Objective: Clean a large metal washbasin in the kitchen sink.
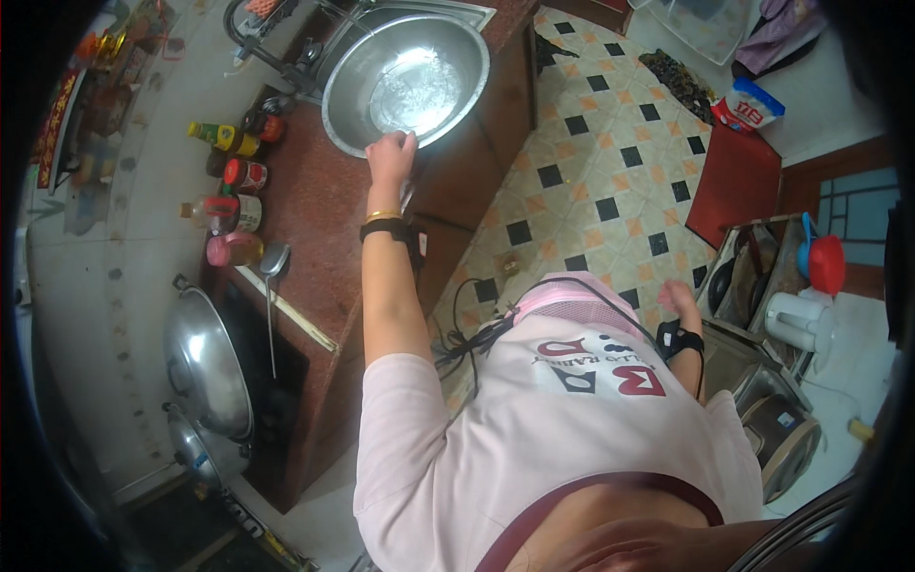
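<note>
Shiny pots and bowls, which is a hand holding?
The wide basin at the top: the left hand holds its rim. No hand touches the big pan or small pan, lower left.

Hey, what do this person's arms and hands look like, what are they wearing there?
Both are gloveless, with pale pink short sleeves. Behind the left hand sit a gold-coloured bangle and a black strap; behind the right hand, a black wristband with small whitish marks.
</note>
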`<state>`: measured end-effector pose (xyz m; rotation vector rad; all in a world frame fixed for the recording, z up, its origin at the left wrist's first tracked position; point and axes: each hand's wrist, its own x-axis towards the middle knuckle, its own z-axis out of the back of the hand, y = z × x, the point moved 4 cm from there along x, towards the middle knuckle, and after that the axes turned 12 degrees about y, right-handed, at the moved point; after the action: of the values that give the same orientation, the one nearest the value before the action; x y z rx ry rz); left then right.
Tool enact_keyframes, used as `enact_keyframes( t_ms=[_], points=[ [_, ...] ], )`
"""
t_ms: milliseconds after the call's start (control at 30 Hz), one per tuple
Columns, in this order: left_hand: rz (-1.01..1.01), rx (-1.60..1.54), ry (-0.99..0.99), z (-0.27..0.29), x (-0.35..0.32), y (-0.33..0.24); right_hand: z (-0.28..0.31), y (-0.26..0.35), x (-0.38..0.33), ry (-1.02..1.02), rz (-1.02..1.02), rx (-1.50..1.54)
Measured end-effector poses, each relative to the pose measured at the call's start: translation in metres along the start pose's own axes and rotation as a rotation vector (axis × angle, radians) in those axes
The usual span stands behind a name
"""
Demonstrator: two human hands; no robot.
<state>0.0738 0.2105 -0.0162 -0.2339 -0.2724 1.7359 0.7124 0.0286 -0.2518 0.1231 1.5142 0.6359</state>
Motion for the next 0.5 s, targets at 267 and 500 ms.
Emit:
enact_keyframes(
  t_ms=[267,500],
  points=[
    [-0.06,0.032,-0.079,-0.001,-0.002,-0.009,-0.004,-0.006,0.0,0.004,0.0,0.107],
    [-0.038,0.041,-0.106,-0.002,-0.007,-0.004,-0.019,-0.011,-0.005,0.027,-0.051,0.171]
  ],
)
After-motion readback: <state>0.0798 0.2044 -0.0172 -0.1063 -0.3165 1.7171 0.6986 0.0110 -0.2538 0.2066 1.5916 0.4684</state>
